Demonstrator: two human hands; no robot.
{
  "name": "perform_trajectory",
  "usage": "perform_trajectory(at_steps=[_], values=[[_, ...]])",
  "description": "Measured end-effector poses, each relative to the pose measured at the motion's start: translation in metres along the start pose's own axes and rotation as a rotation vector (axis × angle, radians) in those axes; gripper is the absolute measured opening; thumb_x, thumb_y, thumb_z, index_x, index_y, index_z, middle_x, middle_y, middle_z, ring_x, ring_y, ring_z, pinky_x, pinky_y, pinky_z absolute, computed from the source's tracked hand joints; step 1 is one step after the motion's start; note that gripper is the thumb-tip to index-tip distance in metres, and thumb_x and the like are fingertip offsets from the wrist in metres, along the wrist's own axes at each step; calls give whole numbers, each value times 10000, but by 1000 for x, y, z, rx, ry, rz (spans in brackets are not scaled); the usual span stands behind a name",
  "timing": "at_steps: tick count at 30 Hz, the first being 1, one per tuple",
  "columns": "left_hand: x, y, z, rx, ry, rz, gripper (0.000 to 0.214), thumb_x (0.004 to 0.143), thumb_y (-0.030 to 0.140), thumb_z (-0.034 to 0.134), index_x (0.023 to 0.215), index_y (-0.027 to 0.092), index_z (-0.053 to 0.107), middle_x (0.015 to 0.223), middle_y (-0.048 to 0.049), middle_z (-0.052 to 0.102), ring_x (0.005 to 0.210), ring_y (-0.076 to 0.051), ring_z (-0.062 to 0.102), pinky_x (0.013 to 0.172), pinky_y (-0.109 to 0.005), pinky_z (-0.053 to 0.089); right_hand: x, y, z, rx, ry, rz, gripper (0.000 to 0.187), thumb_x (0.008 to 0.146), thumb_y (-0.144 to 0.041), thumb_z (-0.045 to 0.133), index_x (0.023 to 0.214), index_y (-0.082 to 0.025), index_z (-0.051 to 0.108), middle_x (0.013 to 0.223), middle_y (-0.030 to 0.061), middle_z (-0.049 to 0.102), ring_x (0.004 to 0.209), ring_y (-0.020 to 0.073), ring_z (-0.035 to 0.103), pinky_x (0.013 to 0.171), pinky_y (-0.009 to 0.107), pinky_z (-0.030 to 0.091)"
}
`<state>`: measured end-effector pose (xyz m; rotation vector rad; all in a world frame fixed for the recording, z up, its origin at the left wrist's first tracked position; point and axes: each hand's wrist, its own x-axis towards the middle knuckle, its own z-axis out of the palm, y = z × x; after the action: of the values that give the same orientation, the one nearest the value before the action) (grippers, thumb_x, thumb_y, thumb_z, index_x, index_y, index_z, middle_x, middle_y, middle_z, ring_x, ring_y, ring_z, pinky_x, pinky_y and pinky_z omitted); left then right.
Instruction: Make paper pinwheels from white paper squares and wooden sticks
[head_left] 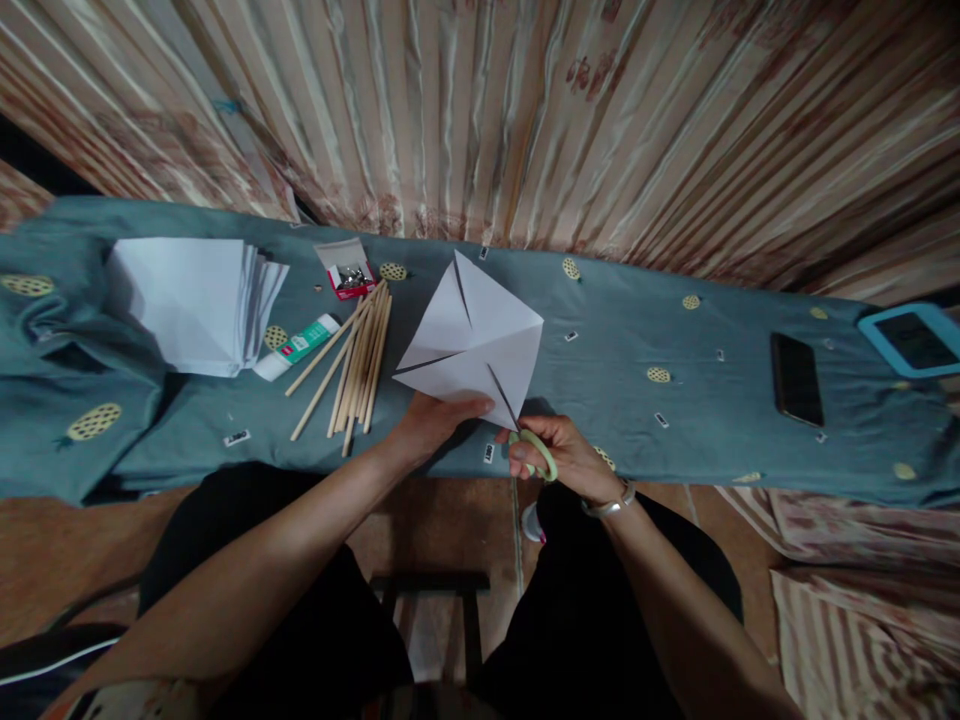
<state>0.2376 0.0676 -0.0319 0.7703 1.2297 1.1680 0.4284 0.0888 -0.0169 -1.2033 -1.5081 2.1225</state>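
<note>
Hands hold 1 sheet, 1 pair of scissors.

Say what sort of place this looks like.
Probably a room in a home, though the view is too narrow to be sure. A striped curtain hangs along the far side, a pineapple-print cloth covers the worktop, and a tiled floor shows below.

Pleated patterned curtain, brown tiled floor
</note>
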Motion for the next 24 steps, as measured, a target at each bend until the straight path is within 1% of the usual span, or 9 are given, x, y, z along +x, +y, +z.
perform_trajectory(at_steps=[6,12,19,24], values=[[-1,2,-1,18,-15,5,205,616,334,760,672,176,643,776,-46,684,859,-228,612,895,-381,461,1,3,-1,-5,12,-16,467,620,-565,835,778,-155,677,564,-39,641,463,64,530,454,184,428],[1,0,0,-40,14,32,255,595,306,779,766,176,642,858,-38,681,815,-198,595,897,-376,460,1,1,0,7,16,-6,459,605,-557,845,765,-161,676,556,-45,642,459,58,529,457,177,431],[-1,2,1,-11,3,7,260,587,325,772,753,178,635,839,-42,675,833,-208,591,895,-382,450,1,-2,2,50,24,40,459,550,-519,880,751,-167,664,566,-55,652,456,60,539,455,180,443],[-1,2,0,9,-27,1,219,618,338,759,699,168,649,796,-56,687,859,-225,609,905,-389,456,1,-3,2,43,23,51,460,558,-523,875,738,-165,649,550,-49,649,456,60,540,441,166,418]])
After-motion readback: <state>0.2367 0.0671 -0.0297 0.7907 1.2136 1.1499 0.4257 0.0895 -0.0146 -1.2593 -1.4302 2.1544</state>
